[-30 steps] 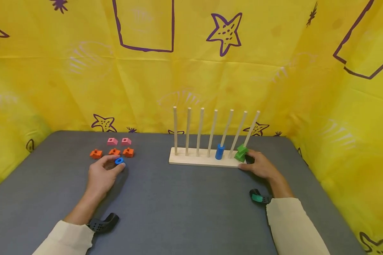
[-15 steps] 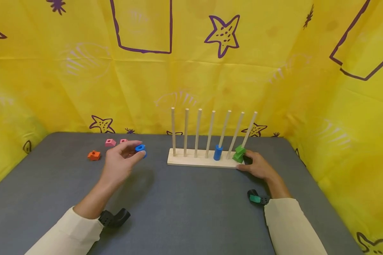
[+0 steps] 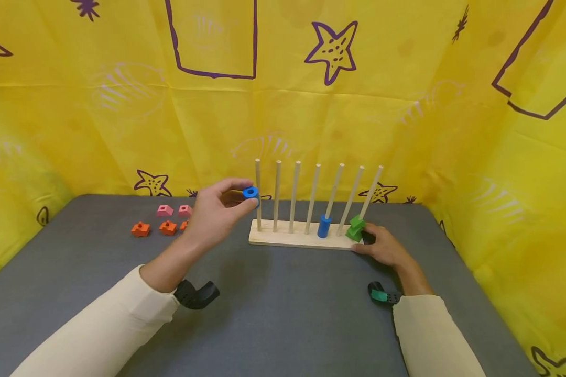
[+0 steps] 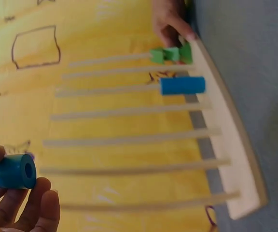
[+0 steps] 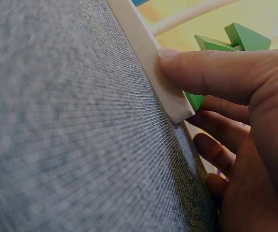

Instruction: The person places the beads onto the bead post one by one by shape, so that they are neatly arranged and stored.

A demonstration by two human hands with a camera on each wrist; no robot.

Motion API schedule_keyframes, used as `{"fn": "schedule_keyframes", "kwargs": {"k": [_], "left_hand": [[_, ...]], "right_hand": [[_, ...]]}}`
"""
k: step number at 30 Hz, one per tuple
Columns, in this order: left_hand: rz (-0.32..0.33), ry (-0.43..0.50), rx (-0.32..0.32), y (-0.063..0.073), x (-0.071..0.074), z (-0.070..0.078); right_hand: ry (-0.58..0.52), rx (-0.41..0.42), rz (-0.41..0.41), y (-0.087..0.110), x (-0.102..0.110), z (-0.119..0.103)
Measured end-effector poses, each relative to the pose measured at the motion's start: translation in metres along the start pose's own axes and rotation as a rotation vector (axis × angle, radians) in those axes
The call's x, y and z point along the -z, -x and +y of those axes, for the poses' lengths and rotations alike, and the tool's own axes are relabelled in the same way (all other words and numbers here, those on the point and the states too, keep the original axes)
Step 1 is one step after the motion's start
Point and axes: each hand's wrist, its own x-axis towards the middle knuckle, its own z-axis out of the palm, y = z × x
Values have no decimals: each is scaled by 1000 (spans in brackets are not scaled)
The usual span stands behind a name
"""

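Observation:
My left hand (image 3: 217,212) pinches a short blue cylinder bead (image 3: 251,195) with a hole through it, held in the air by the leftmost peg. In the left wrist view, thumb and fingers lie on either side of that bead (image 4: 12,171). A wooden peg stand (image 3: 283,238) with a row of upright pegs rests on the table. Blue cylinder (image 3: 324,226) sits low on one peg; green angular blocks (image 3: 356,229) are stacked, turned unevenly, on the rightmost peg. My right hand (image 3: 384,245) grips the stand's right end, thumb on the front edge (image 5: 170,89).
Two pink blocks (image 3: 165,210) lie on the grey table (image 3: 302,303) at the back left. In front of them are orange blocks (image 3: 140,229), one partly covered by my left hand. A yellow patterned cloth (image 3: 283,115) hangs behind the table.
My left hand has lifted the blue bead from beside the orange blocks and carried it right and up to the leftmost peg. My right hand stays at the stand's end.

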Motion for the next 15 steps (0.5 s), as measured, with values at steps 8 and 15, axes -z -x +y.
{"fn": "schedule_keyframes", "kwargs": {"k": [8,15], "left_hand": [[-76,68,-93,-24,-27,28],[-94,129,-158,-46,-51,41]], "right_hand": [[-13,-15,-1,0,1,-2],[-26,-38,-13,1,1,-3]]}}
